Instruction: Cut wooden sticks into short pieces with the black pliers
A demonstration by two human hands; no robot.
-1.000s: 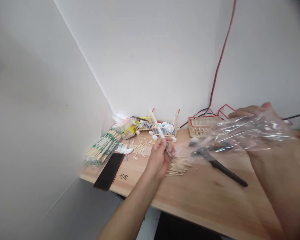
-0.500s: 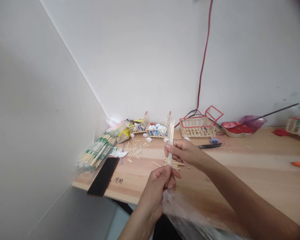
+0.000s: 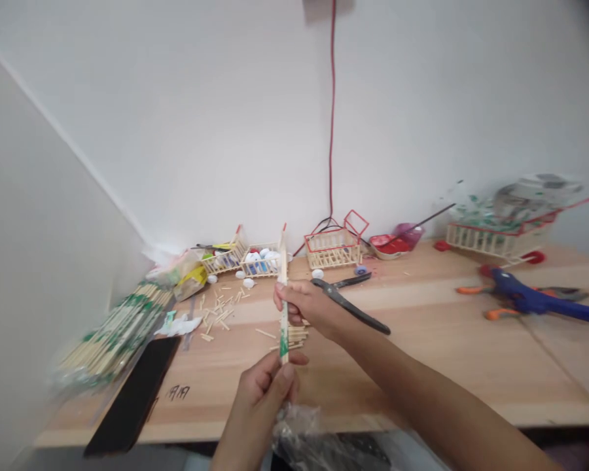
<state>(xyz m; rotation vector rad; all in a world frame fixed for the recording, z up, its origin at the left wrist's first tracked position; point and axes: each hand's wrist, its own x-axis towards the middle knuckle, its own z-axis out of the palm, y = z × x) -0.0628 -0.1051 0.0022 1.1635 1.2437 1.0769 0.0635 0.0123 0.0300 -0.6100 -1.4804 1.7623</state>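
A packet of disposable chopsticks, in a clear sleeve with a green band, stands almost upright in front of me. My right hand pinches it partway up. Lower down, my left hand closes its thumb and fingers round the bottom end. A crumpled clear plastic bag hangs just under the left hand; whether the fingers also hold it is hidden. Behind my hands, short cut sticks lie in a small pile on the wooden table.
Wrapped chopsticks and a black phone lie left. Stick-built carts and a red-rimmed basket line the wall. Black-handled cutters, a blue glue gun and another loaded cart are to the right.
The view has swung right, bringing the glue gun and the loaded cart into sight. Both hands still hold the chopsticks; the green band on the sleeve now shows between them.
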